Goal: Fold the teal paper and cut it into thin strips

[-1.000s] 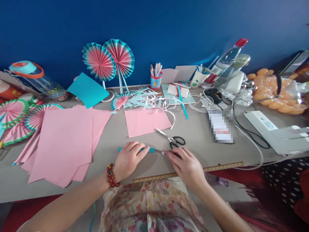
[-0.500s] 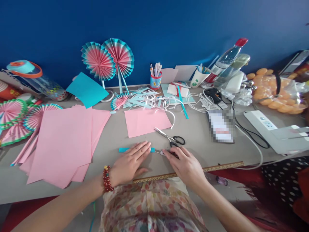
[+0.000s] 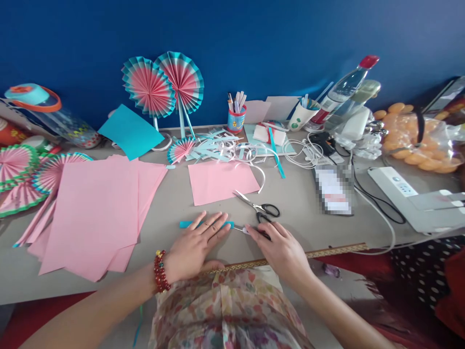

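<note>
My left hand [image 3: 194, 245] lies flat on the grey table [image 3: 301, 225], fingers stretched out over a teal paper strip [image 3: 186, 224] and pressing it down. A red bead bracelet sits on that wrist. Just to the right, my right hand [image 3: 281, 249] is closed on a thin tool [image 3: 240, 229] whose small metal tip points at the strip's right end. The tool's dark body is mostly hidden under my fingers. Black-handled scissors [image 3: 259, 207] lie open just beyond my right hand, next to a small pink sheet [image 3: 221, 182].
A stack of pink sheets [image 3: 98, 213] covers the left, with folded paper fans [image 3: 163, 87] and a teal sheet [image 3: 131, 131] behind. Cut strips [image 3: 225, 148], a pen cup [image 3: 236, 118], cables, a power strip [image 3: 392, 182] and a bottle [image 3: 345, 87] crowd the back right. A ruler [image 3: 327, 252] lies along the near edge.
My left hand has gone from curled over the teal strip to lying flat with fingers spread on it. My right hand with the tool has hardly moved.
</note>
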A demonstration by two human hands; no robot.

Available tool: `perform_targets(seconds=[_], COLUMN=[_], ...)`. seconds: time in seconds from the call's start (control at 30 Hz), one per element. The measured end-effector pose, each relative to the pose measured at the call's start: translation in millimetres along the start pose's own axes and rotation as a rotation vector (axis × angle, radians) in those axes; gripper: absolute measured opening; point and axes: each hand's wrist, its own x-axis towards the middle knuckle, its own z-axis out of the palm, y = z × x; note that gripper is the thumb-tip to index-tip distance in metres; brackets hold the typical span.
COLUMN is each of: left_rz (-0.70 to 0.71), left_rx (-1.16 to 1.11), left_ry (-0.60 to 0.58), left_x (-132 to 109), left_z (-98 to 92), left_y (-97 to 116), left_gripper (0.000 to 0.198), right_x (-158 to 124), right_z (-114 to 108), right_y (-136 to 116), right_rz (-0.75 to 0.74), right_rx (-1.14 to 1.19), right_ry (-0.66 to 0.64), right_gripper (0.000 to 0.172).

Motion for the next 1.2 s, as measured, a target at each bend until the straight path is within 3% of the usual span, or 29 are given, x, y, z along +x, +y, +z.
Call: perform_targets(seconds=[1.2], left_rz=[-0.001], left_rx=[0.027], left_ry=[0.04], left_x=[-1], left_z=[2.9], left_y=[1], left_gripper=[0.091], right_x=[10], right_z=[1], right_y=[-21], right_rz=[-0.007], right_rx=[0.071], right_ry=[0.011], right_gripper=[0.035])
